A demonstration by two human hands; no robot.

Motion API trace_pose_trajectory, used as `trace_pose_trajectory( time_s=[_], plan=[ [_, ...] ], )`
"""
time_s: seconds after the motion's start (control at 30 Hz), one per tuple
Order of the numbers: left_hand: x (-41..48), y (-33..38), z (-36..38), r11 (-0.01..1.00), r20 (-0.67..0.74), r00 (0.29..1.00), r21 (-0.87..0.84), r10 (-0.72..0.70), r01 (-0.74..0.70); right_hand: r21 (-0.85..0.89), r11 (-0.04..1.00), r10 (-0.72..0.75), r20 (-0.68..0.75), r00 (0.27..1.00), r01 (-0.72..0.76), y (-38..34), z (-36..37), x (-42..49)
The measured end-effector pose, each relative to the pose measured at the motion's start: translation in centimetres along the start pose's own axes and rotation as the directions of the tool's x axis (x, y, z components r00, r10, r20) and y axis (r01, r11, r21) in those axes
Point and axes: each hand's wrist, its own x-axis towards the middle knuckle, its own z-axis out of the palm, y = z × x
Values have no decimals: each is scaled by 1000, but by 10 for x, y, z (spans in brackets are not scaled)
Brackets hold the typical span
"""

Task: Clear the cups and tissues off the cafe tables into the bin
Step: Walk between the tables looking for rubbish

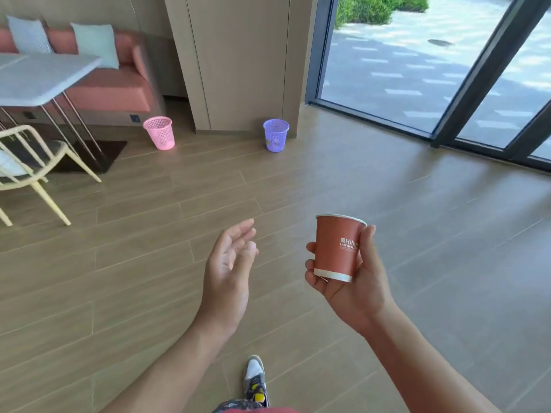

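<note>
**Cup in the right hand, two bins ahead on the floor**

We note one red paper cup, held in the air above the wooden floor, low and right of centre in the view. It stands close to upright: mouth up, white-banded base down, long axis near vertical with a slight lean. Its white lettering faces right, toward the palm.

The right hand wraps the cup from below and behind, with fingertips showing on the cup's left side.

The left hand is spread loosely, palm turned right, fingers relaxed, holding nothing. It sits near the cup without touching it.

Well ahead, a purple bin stands at the foot of a wall panel, and a pink bin stands to its left near a sofa. At far left we record a white tabletop and a pale chair.
</note>
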Motion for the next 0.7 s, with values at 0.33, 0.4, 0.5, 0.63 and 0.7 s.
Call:
trace_pose_trajectory(
  time_s=[0.33, 0.4, 0.5, 0.63, 0.7],
  plan=[
    [211, -9, -3, 999, 27, 999, 34, 23, -24, -59, 998, -18, 60, 998, 21, -61, 75, 190],
    [248, -17, 1, 999, 21, 1000, 41, 19, -19, -45, 999, -8, 72, 997, 12, -70, 79, 228],
    [307, -35, 12, 998, 13, 1000, 54, 11, -12, -17, 1000, 2, 71, 997, 0, -85, 79, 288],
    [396, -61, 36, 998, -22, 1000, 57, 9, -7, -27, 1000, 13, 19, 1000, -12, -116, 78, 381],
    [445, -71, 52, 998, -34, 999, 60, 16, -14, -44, 998, 34, 38, 999, -33, -140, 84, 431]
  ],
)
